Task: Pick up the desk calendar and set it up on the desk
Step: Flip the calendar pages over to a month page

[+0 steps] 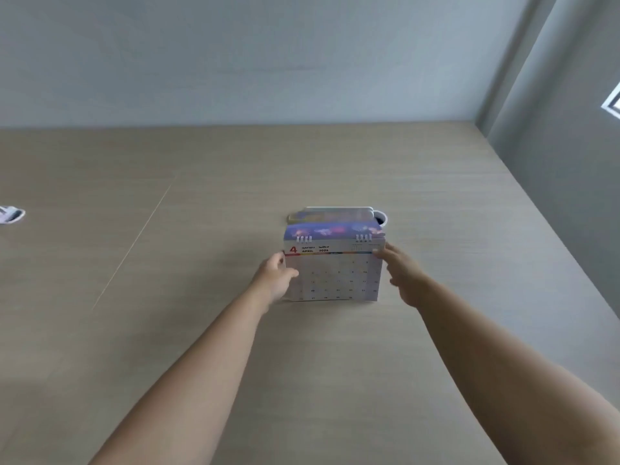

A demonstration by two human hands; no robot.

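The desk calendar (335, 270) stands upright on the light wooden desk (201, 330), spiral-bound at the top, its April page with a red 4 facing me. My left hand (276, 280) grips its left edge, thumb across the page front. My right hand (401, 275) is at its right edge with fingers spread, fingertips touching the upper right corner. Whether the right hand truly grips it is unclear. The calendar's back side and stand are hidden.
Right behind the calendar lie a flat colourful case (332, 214) and a white mug (380, 218). A small white object (11, 214) lies at the far left edge. A pale wall (268, 62) borders the desk at the back, a grey wall (570, 196) on the right.
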